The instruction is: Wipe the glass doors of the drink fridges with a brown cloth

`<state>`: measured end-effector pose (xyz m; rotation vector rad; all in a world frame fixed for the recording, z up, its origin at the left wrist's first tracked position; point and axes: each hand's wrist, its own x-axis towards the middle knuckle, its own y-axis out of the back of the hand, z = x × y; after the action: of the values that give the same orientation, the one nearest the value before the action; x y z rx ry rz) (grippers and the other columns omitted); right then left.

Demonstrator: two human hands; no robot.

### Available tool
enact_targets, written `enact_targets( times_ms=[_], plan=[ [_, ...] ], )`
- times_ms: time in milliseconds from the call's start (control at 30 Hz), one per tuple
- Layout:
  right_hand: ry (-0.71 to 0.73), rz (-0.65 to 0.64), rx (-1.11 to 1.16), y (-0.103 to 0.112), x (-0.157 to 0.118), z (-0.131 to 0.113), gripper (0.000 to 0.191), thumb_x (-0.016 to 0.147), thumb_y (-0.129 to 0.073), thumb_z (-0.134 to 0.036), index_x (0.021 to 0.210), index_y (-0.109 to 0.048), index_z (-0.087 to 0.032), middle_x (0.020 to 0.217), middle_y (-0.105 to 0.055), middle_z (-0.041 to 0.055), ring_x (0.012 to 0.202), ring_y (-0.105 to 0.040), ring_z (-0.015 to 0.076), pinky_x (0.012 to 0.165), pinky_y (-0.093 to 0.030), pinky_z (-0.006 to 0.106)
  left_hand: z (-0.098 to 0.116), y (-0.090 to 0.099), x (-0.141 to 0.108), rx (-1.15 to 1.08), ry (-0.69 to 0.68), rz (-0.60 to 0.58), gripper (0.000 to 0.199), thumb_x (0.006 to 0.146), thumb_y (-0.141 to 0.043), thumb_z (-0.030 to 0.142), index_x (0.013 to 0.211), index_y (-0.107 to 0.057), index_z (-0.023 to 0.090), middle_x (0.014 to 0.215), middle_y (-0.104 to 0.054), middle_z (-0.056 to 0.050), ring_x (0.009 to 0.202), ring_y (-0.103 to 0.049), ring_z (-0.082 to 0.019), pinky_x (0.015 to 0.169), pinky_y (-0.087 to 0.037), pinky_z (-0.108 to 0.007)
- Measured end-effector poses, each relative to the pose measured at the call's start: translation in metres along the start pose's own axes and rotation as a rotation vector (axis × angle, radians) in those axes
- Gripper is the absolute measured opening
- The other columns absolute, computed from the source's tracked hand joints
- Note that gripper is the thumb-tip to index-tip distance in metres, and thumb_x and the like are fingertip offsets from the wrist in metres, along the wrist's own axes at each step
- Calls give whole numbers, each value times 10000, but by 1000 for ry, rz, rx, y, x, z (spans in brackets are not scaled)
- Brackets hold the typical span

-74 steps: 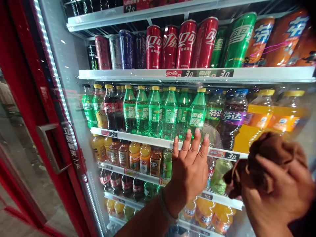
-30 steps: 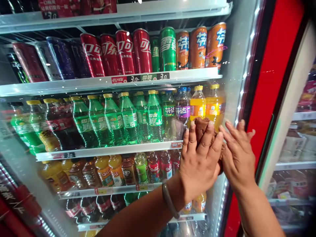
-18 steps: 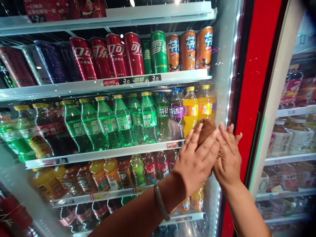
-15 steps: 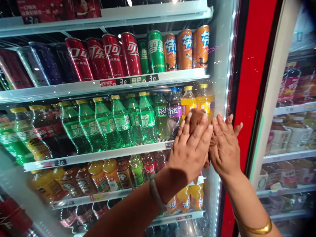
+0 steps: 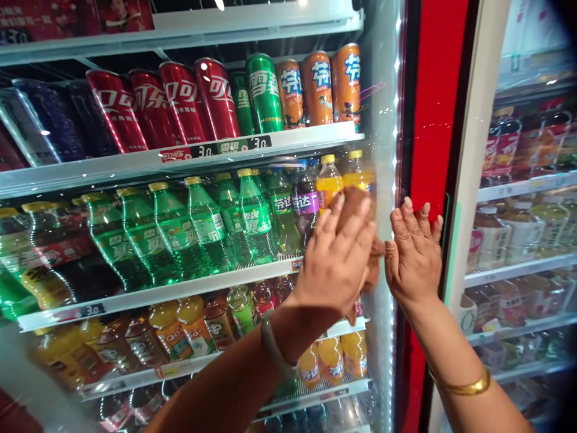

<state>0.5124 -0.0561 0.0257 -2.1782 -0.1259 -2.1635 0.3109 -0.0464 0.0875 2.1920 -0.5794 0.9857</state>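
A brown cloth (image 5: 370,264) is pressed flat against the glass door of a drinks cooler, in front of the orange bottles. My left hand (image 5: 337,255) lies over it, palm toward the glass, with a grey bangle on that wrist. To its right, my right hand (image 5: 415,252) rests with fingers spread by the red door frame (image 5: 439,90); nothing is in it. That wrist has a gold bangle (image 5: 469,385). Some of the cloth sticks out between the two hands and hangs below the left one.
Behind the glass, shelves hold red cans (image 5: 216,99), orange cans (image 5: 346,84), green bottles (image 5: 255,219) and smaller juice bottles (image 5: 192,319). Another cooler with bottles (image 5: 502,144) stands at the right. A strip of lights runs beside the red frame.
My right hand has moved away from my left hand and the cloth, onto the red frame. The left hand stays on the cloth. The view has shifted a little to the right.
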Motion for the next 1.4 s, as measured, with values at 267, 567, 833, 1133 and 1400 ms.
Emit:
enact_targets(
  times_ms=[267, 567, 833, 1133, 1400],
  plan=[
    [1, 36, 21, -2, -3, 7, 608, 1090, -343, -288, 1675, -198, -365, 1713, -326, -22, 1628, -184, 138, 1367, -138, 419, 29, -28, 1, -59, -104, -12, 591, 966, -561, 213, 1544, -493, 109, 1715, -369, -136, 1644, -182, -346, 1317, -338, -526],
    [-29, 115, 28, -11, 20, -18, 612, 1094, -357, -329, 1674, -172, -391, 1658, -429, -16, 1592, -312, 195, 1360, -173, 539, 3, -16, 23, -93, -20, 134, 571, 959, -573, 228, 1517, -512, 124, 1672, -446, -137, 1622, -285, -324, 1323, -324, -547],
    [2, 4, -42, -6, 6, -9, 670, 1088, -387, -290, 1676, -86, -407, 1715, -308, -26, 1605, -269, 180, 1351, -258, 492, 33, -33, -42, -185, 17, 185, 575, 906, -697, 331, 1426, -577, 119, 1579, -565, -150, 1632, -250, -340, 1326, -300, -571],
    [-35, -13, -93, -4, 8, -16, 686, 1089, -331, -311, 1677, 7, -413, 1732, -280, -30, 1608, -269, 199, 1344, -271, 534, 9, -16, -10, -219, -7, 228, 376, 934, -556, 77, 1300, -638, 114, 1560, -571, -186, 1582, -368, -359, 1311, -340, -587],
    [-39, 8, -85, -7, -1, -16, 688, 1083, -358, -291, 1678, -32, -408, 1723, -299, -26, 1605, -279, 184, 1346, -267, 536, 28, -19, -53, -293, -34, 123, 352, 933, -592, 77, 1267, -670, 152, 1462, -674, -125, 1534, -460, -309, 1258, -447, -540]
  ],
)
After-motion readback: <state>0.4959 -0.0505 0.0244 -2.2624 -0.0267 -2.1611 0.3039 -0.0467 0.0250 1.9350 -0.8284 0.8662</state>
